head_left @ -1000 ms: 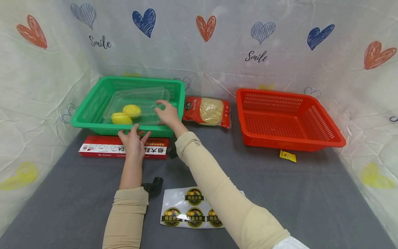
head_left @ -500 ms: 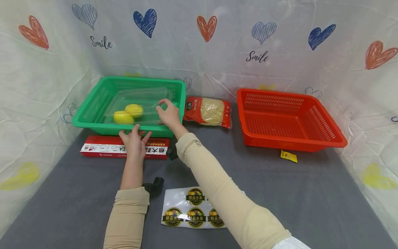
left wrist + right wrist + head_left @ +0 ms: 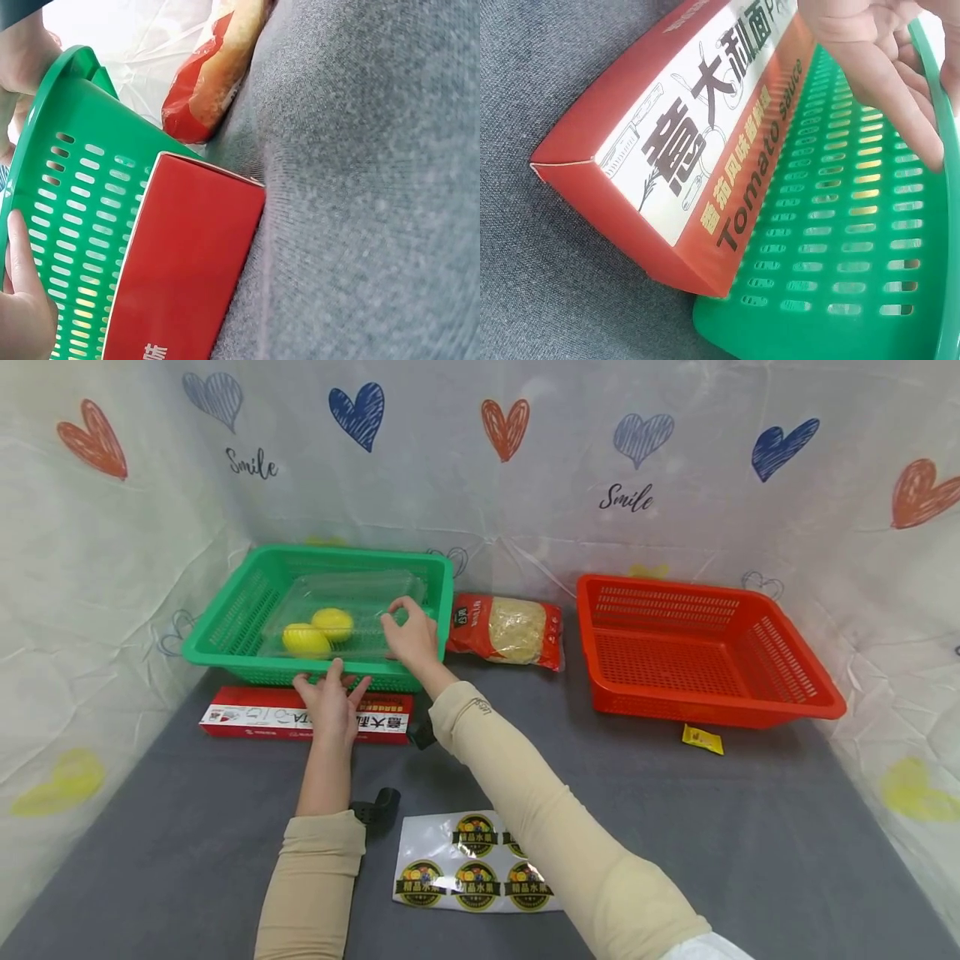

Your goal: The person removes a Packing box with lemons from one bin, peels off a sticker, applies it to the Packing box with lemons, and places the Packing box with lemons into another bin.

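In the head view, a clear plastic box (image 3: 375, 589) with two lemons (image 3: 332, 623) in it sits inside the green basket (image 3: 197, 653). My right hand (image 3: 416, 639) is over the box's right front part, thumb and index finger curled together at its edge; the exact contact is hard to see. My left hand (image 3: 330, 702) rests at the basket's front rim with spread fingers. One straight finger (image 3: 22, 251) touches the rim in the left wrist view. Just below that hand lies a red and white pasta box (image 3: 255, 718), partly hidden by it.
A red noodle bag (image 3: 513, 628) lies right of the green basket. Farther right stands a red basket (image 3: 660, 664), with a small yellow packet (image 3: 702, 739) in front. A sheet of round stickers (image 3: 442, 856) lies near the front, partly under the right sleeve (image 3: 555, 810).
The head view has shifted slightly, so everything appears a little farther right. My right thumb and index finger have drawn slightly closer together. The left hand stays at the rim.
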`<state>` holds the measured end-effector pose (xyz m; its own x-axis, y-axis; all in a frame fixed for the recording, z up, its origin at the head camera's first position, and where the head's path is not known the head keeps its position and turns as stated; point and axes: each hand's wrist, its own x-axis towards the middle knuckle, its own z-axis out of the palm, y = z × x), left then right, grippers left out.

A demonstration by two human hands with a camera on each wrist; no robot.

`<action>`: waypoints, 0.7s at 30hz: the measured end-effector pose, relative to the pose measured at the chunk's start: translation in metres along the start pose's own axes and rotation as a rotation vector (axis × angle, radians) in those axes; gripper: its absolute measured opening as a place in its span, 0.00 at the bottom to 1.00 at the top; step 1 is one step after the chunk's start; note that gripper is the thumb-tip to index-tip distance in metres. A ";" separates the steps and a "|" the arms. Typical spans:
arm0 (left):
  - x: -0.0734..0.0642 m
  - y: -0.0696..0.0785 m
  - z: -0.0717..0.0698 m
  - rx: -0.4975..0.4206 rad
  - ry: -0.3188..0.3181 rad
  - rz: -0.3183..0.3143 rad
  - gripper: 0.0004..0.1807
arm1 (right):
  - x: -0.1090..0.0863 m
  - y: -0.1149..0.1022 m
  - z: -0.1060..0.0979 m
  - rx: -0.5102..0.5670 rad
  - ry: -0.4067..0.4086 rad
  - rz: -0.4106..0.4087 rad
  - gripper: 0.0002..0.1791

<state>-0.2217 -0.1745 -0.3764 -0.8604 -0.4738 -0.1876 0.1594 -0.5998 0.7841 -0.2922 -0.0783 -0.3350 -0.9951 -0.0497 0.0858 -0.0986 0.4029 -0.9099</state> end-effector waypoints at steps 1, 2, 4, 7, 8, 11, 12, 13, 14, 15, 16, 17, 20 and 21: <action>0.000 0.000 0.000 -0.003 -0.002 0.002 0.25 | 0.000 0.000 0.000 0.007 0.004 0.005 0.09; 0.001 0.000 0.000 -0.006 -0.004 0.003 0.25 | 0.001 0.000 0.000 0.012 0.010 0.008 0.09; 0.001 -0.001 0.000 -0.010 -0.006 0.000 0.26 | 0.001 0.000 -0.001 0.021 0.016 0.015 0.09; 0.001 -0.001 0.000 -0.009 -0.005 -0.008 0.30 | 0.001 0.000 -0.003 0.042 0.021 0.014 0.07; 0.001 -0.001 0.000 -0.007 -0.005 -0.011 0.32 | 0.001 -0.001 -0.005 0.045 0.019 0.008 0.07; 0.001 -0.001 0.000 0.002 -0.006 -0.014 0.34 | 0.001 -0.001 -0.010 0.065 0.013 -0.026 0.07; 0.001 -0.001 0.000 0.004 -0.007 -0.016 0.35 | 0.001 -0.002 -0.012 0.074 0.009 -0.037 0.07; 0.002 -0.001 0.000 0.008 -0.009 -0.016 0.35 | 0.000 -0.002 -0.014 0.066 0.009 -0.052 0.07; 0.002 -0.001 0.000 0.009 -0.009 -0.017 0.35 | 0.000 -0.002 -0.016 0.056 0.009 -0.067 0.08; 0.002 -0.001 0.000 0.013 -0.010 -0.017 0.35 | 0.000 -0.002 -0.018 0.048 0.011 -0.079 0.07; 0.002 -0.001 0.000 0.017 -0.010 -0.017 0.35 | 0.000 -0.003 -0.020 0.034 0.012 -0.091 0.07; 0.002 -0.002 0.000 0.020 -0.010 -0.017 0.35 | 0.000 -0.003 -0.022 0.025 0.016 -0.099 0.07; 0.003 -0.002 -0.001 0.008 -0.010 -0.020 0.33 | -0.001 -0.004 -0.027 0.037 0.002 -0.105 0.07; 0.003 -0.001 -0.001 0.005 -0.011 -0.019 0.33 | -0.002 -0.005 -0.028 0.055 -0.007 -0.103 0.06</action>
<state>-0.2242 -0.1757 -0.3787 -0.8684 -0.4555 -0.1961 0.1407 -0.6055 0.7833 -0.2903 -0.0543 -0.3191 -0.9796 -0.0949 0.1769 -0.1991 0.3441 -0.9176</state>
